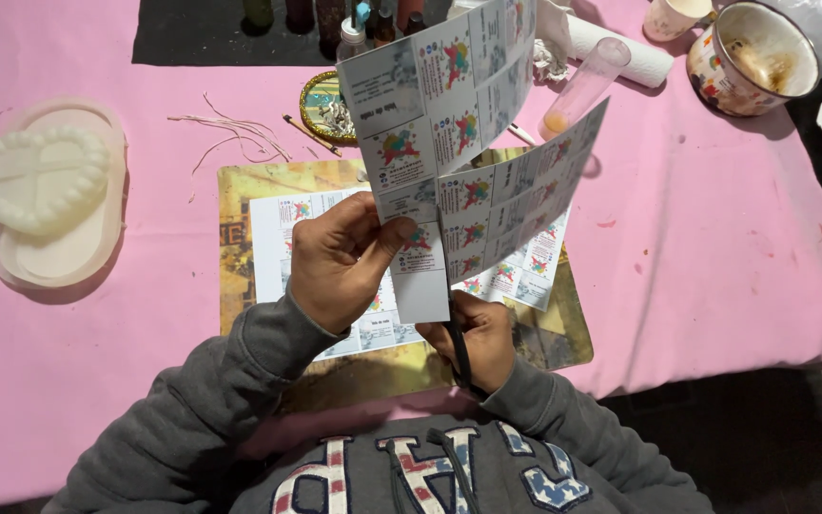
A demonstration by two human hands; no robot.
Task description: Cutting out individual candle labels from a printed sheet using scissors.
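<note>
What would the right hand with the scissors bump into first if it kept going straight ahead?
Probably more of the printed label sheet: the right hand points its scissors up along the cut. Beyond it lies a clear tube, though depth is unclear.

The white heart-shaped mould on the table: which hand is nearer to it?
Left. The left hand holds the printed sheet a stretch right of the heart-shaped mould; the right hand, with the scissors, is farther right.

Printed label sheet [430, 124] held upright, slit lengthwise (halves splaying), black-handled scissors [459, 352] at its lower edge
</note>
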